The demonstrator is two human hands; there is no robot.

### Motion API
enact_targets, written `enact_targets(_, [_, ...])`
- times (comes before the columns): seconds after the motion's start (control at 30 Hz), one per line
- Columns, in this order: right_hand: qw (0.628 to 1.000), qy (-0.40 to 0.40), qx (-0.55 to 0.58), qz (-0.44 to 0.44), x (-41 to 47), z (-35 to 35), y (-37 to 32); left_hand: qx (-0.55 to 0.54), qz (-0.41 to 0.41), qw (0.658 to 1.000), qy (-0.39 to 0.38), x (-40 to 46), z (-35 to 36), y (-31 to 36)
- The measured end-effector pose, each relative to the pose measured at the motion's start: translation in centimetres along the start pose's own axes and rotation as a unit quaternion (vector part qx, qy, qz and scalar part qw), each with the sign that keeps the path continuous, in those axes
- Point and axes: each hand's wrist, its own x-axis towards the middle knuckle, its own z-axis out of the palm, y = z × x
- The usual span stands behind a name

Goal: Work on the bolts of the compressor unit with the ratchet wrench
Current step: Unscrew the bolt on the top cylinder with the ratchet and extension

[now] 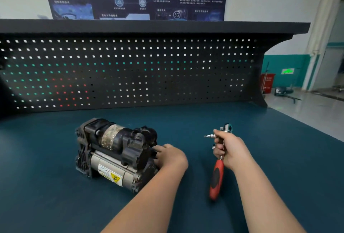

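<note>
The black and silver compressor unit (117, 152) lies on its side on the dark teal benchtop (279, 158), left of centre, with a yellow warning label facing me. My left hand (172, 156) rests against its right end, fingers reaching onto the black housing; what the fingertips touch is hidden. My right hand (228, 149) grips the ratchet wrench (216, 173) near its metal head, off the bench to the right of the compressor. The bit points left toward the unit, and the red and black handle hangs down toward me.
A black pegboard back panel (130, 72) with a shelf on top closes the far side of the bench. The bench's right edge drops to a grey floor, where a red bin (267, 82) and a small stand are.
</note>
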Motion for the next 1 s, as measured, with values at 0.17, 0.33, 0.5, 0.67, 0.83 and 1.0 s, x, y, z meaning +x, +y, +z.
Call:
enact_targets(0.17, [1.0,-0.02,-0.007,0.004,0.3,0.4,-0.1,0.012,0.014,0.995,0.1,1.7,0.7,-0.3])
enact_targets(0.33, [0.99,-0.01,-0.132,0.047,0.4,0.5,1.3,-0.064,-0.024,0.996,0.052,0.7,-0.7,0.2])
enact_targets(0.5, [0.979,-0.012,-0.186,0.077,1.3,0.4,2.8,-0.274,0.108,0.955,0.023,-1.0,-1.9,0.5])
enact_targets(0.67, [0.976,-0.01,-0.203,0.074,1.9,0.3,3.1,-0.572,0.141,0.791,-0.166,-5.7,-4.0,0.2])
enact_targets(0.83, [0.971,-0.016,-0.228,0.065,1.7,0.3,3.1,-0.61,0.22,0.722,-0.242,-8.3,-5.3,-1.3])
enact_targets(1.0, [0.98,0.0,-0.187,0.069,2.1,0.4,3.1,-0.595,0.365,0.684,-0.212,-9.5,-7.0,-3.5])
